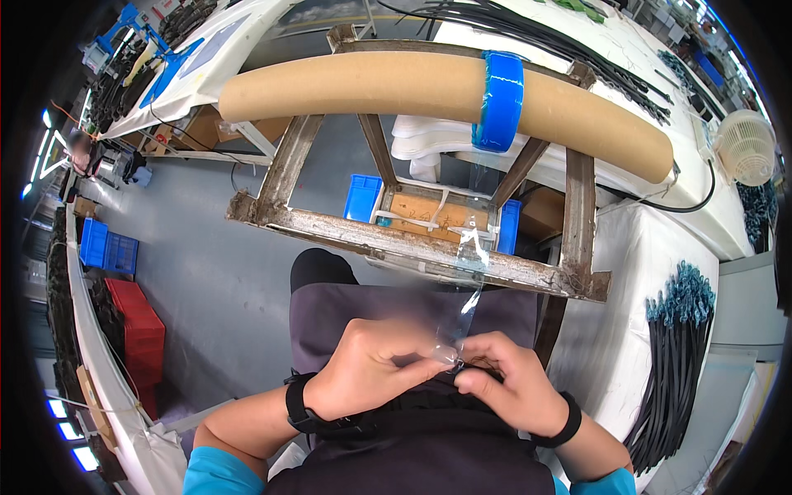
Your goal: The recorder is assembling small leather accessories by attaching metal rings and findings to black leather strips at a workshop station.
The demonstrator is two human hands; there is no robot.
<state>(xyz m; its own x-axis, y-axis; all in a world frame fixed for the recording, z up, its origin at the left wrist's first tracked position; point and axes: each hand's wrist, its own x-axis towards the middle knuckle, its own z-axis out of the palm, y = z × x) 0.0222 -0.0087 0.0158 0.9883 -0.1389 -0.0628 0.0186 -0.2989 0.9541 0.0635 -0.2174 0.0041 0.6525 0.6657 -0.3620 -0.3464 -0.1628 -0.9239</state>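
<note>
My left hand (370,367) is closed in a pinch on the lower end of a strip of clear film (468,309). Facing it, my right hand (505,381) has thumb and forefinger closed on a small dark piece; its kind is too hidden to tell. The fingertips of both hands nearly meet over my lap. From there the strip runs up across the frame's front bar toward a blue roll of film (502,101). That roll sits around a long brown cardboard tube (355,82), which rests across a worn metal frame (396,235).
Right of me, a white-covered table (606,272) bears a bundle of black cords (672,379) with bluish film at their ends. A white basket-like object (744,147) stands farther back. Red crates (136,330) and a blue crate (107,247) are on the left.
</note>
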